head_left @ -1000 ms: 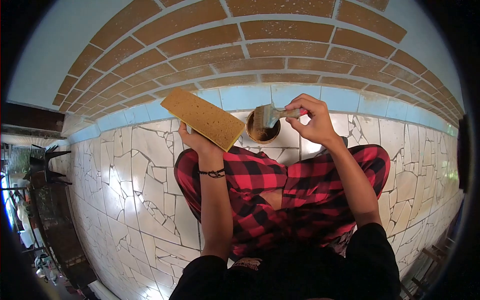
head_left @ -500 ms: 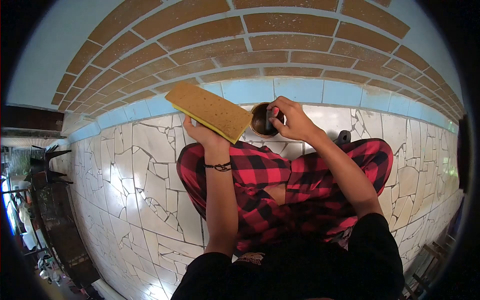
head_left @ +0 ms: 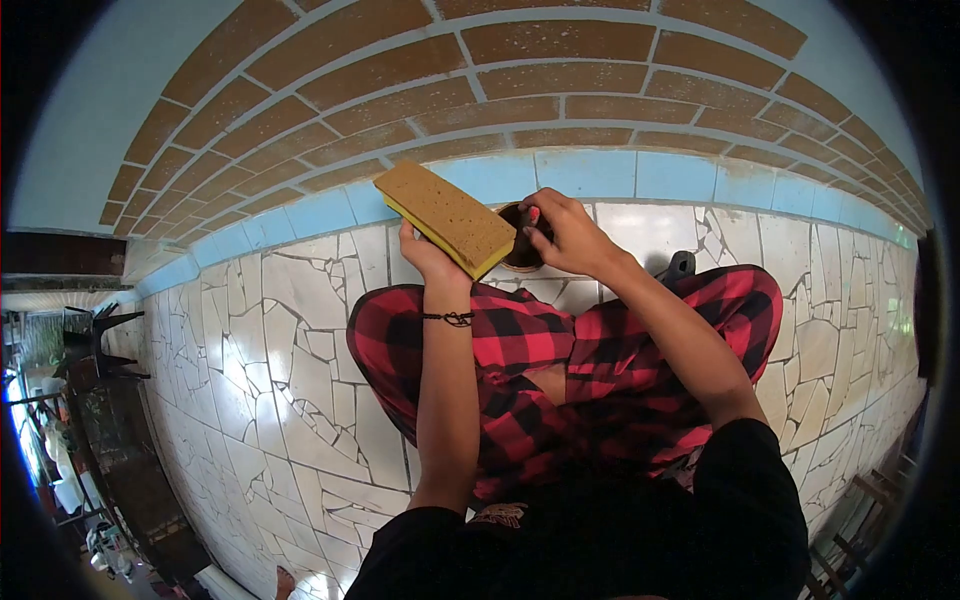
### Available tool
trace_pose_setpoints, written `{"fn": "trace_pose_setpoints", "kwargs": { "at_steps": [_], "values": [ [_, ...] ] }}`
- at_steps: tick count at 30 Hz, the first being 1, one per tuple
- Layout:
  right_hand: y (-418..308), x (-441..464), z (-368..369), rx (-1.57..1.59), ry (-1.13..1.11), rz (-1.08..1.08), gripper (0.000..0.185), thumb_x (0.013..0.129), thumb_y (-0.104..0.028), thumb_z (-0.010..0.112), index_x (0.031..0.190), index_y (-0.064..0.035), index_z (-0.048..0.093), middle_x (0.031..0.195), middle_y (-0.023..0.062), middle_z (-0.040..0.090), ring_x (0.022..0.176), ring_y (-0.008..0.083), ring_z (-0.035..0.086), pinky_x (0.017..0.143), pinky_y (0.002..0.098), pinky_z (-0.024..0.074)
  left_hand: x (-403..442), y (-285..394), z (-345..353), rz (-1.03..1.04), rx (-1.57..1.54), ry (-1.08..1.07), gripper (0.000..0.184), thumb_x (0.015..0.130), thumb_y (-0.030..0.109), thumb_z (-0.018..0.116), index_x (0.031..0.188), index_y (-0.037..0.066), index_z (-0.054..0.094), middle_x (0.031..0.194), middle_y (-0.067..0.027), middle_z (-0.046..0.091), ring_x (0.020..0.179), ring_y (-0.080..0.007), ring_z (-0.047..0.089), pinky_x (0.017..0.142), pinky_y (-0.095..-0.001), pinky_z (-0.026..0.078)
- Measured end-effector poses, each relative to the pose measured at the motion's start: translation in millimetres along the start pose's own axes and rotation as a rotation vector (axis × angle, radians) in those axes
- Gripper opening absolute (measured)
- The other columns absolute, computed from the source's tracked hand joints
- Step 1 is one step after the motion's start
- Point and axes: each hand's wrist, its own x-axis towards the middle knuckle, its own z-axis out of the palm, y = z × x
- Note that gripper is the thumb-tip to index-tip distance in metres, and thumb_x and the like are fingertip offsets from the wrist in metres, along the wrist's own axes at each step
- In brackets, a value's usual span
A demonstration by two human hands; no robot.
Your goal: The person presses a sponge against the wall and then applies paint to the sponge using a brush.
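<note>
My left hand [head_left: 432,256] grips a rectangular block [head_left: 450,214] from below. Its upper face is tan and speckled, its side yellow, and it tilts down toward the right. Just right of the block's lower end, a round brown pot [head_left: 522,263] stands on the floor, partly covered by the block and by my fingers. Over the pot's mouth my right hand [head_left: 572,235] is closed, fingers pinched, with a small red spot at the fingertips. A dark thing seems to be in those fingers, but I cannot make out its kind.
A brick-patterned wall [head_left: 560,80] with a blue tile strip [head_left: 585,176] rises in front. Near my right knee lies a dark object [head_left: 680,266] on the pale stone-tile floor [head_left: 300,330]. Dark furniture [head_left: 110,340] stands far left. A bare foot [head_left: 285,580] shows at the bottom.
My left hand and the block have moved right, nearer the pot, and now cover part of it. The dark thing in my right fingers shows less. A foot has appeared at the bottom left.
</note>
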Motion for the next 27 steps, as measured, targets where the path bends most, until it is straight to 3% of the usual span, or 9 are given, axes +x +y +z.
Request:
{"fn": "trace_pose_setpoints", "kwargs": {
  "at_steps": [8, 11, 17, 20, 23, 27],
  "values": [
    [11, -5, -9, 0.013, -0.023, 0.013, 0.031, 0.089, -0.001, 0.071, 0.119, 0.0041, 0.066, 0.107, 0.0242, 0.070, 0.082, 0.0384, 0.072, 0.071, 0.0424, 0.0582, 8, 0, -7, -0.038, 0.013, -0.020, 0.053, 0.106, 0.046, 0.044, 0.136, 0.006, 0.062, 0.128, -0.0158, 0.069, 0.116, -0.0364, 0.069, 0.100, -0.0515, 0.057],
    [12, -6, -12, 0.052, 0.018, -0.024, 0.033, 0.088, 0.000, 0.070, 0.120, 0.0035, 0.066, 0.106, 0.0233, 0.070, 0.081, 0.0346, 0.073, 0.071, 0.0401, 0.0581, 11, -1, -10, -0.071, 0.031, -0.023, 0.053, 0.106, 0.046, 0.045, 0.137, 0.006, 0.062, 0.128, -0.0161, 0.069, 0.115, -0.0359, 0.069, 0.100, -0.0509, 0.057],
    [8, -4, -37, 0.163, 0.049, 0.153, 0.033, 0.092, -0.004, 0.066, 0.124, 0.0027, 0.063, 0.100, 0.0151, 0.071, 0.080, 0.0242, 0.073, 0.076, 0.0367, 0.0587, -4, -11, -1, -0.079, 0.171, -0.011, 0.056, 0.107, 0.049, 0.044, 0.137, 0.006, 0.063, 0.128, -0.0157, 0.070, 0.116, -0.0344, 0.069, 0.100, -0.0489, 0.057],
    [26, -9, -36, 0.230, 0.091, 0.168, 0.027, 0.098, -0.008, 0.062, 0.123, 0.0012, 0.062, 0.099, 0.0108, 0.071, 0.081, 0.0189, 0.071, 0.079, 0.0356, 0.0589, -4, -8, 1, -0.081, 0.102, -0.078, 0.057, 0.108, 0.051, 0.043, 0.137, 0.005, 0.063, 0.128, -0.0156, 0.070, 0.117, -0.0336, 0.069, 0.100, -0.0484, 0.057],
    [26, -15, -38, 0.340, 0.151, 0.219, 0.024, 0.101, -0.010, 0.058, 0.120, 0.0025, 0.063, 0.094, 0.0117, 0.071, 0.076, 0.0186, 0.068, 0.073, 0.0376, 0.0566, -12, 0, 11, -0.063, 0.096, -0.081, 0.059, 0.108, 0.051, 0.043, 0.138, 0.005, 0.062, 0.127, -0.0161, 0.070, 0.115, -0.0336, 0.069, 0.100, -0.0493, 0.057],
    [29, -23, -43, 0.500, 0.186, 0.221, 0.022, 0.113, -0.018, 0.051, 0.124, -0.0009, 0.060, 0.104, 0.0075, 0.074, 0.085, 0.0133, 0.066, 0.076, 0.0309, 0.0569, 0, 0, -1, -0.057, 0.119, -0.129, 0.062, 0.108, 0.051, 0.040, 0.139, 0.002, 0.061, 0.125, -0.0196, 0.071, 0.111, -0.0378, 0.070, 0.098, -0.0549, 0.058]
  ]
}}
